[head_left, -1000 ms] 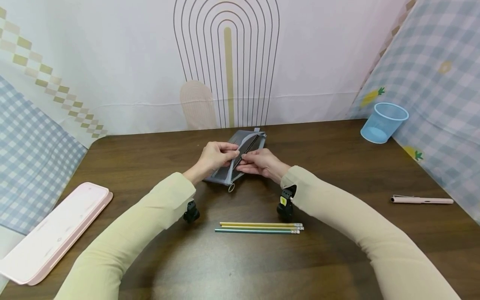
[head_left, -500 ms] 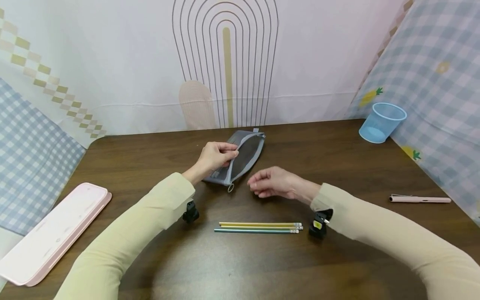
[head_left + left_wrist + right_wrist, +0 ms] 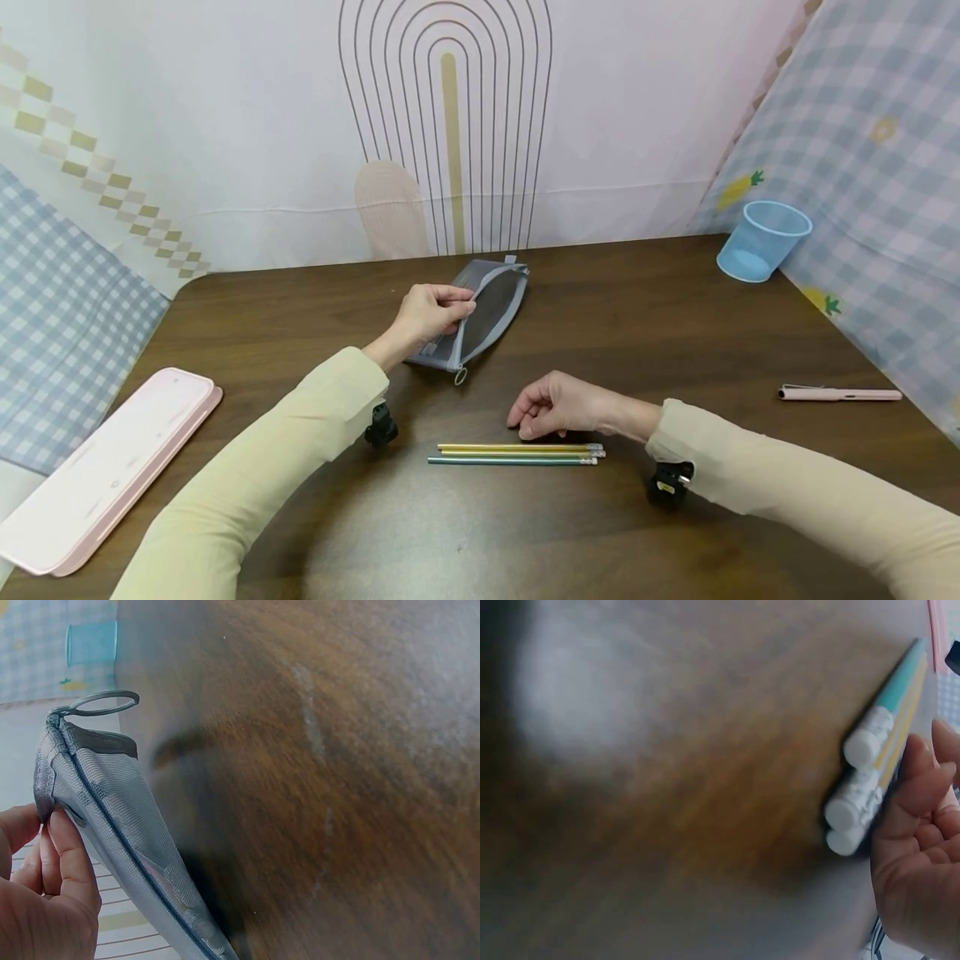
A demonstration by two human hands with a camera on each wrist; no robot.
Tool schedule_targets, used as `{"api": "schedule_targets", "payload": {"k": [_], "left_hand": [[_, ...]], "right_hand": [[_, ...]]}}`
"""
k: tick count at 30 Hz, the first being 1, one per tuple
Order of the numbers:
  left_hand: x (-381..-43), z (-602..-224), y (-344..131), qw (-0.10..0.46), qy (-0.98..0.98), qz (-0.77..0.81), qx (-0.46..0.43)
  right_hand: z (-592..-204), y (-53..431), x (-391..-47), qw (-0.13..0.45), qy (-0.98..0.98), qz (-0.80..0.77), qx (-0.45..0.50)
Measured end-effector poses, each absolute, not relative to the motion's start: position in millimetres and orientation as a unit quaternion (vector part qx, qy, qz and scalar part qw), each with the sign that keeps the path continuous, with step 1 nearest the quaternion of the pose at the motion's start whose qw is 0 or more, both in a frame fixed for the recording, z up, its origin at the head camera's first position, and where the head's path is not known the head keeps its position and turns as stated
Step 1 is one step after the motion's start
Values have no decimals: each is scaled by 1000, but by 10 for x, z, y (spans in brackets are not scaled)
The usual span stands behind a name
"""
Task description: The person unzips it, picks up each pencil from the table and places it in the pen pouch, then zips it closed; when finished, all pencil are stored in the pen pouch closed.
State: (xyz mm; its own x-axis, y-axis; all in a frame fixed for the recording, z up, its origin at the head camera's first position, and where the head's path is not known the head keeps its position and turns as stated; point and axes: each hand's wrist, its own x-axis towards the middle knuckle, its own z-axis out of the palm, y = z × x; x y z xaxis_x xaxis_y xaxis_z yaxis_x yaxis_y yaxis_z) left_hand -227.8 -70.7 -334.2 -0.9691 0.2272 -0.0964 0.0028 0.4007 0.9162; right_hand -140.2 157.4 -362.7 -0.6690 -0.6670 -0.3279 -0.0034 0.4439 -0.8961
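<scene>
My left hand (image 3: 427,315) pinches the near rim of a grey mesh zip pouch (image 3: 501,307) between thumb and fingers. The pouch lies unzipped on the table, its mouth spread wide; a ring pull (image 3: 101,703) hangs from the zipper end in the left wrist view. Three pencils lie side by side in front of me, a yellow pencil (image 3: 510,447) at the far side and a teal pencil (image 3: 495,461) nearest. Just beyond their eraser ends hovers my right hand (image 3: 562,406), fingers loosely bent and holding nothing. In the right wrist view the white erasers (image 3: 845,814) sit beside my fingers.
A pale pink flat case (image 3: 112,467) lies at the left edge of the wooden table (image 3: 360,517). Far right stands a light blue mesh cup (image 3: 761,242). A pale pink pen (image 3: 840,393) rests on the right side. Patterned cloth hangs behind.
My right hand has let go of the pouch and moved back towards me, down to the pencils. The pouch's mouth has widened. My left hand keeps its pinch on the rim.
</scene>
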Motion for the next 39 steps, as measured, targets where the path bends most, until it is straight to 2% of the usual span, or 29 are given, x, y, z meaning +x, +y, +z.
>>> {"api": "schedule_targets", "payload": {"k": [8,18,27,39], "left_hand": [[-2269,-3333,-711,104,830,543,69],[-2277,-3352,-698,105,830,544,66],[-2282,-3355,-701,105,831,543,62],[-2271,-3344,-698,115,829,544,64]], "right_hand": [[-3650,1537,-1348,303,787,-464,-272],[-3683,1527,-1342,233,829,-425,-279],[-3679,1525,-1367,211,835,-366,-352],[-3642,1503,-1356,187,851,-338,-355]]}}
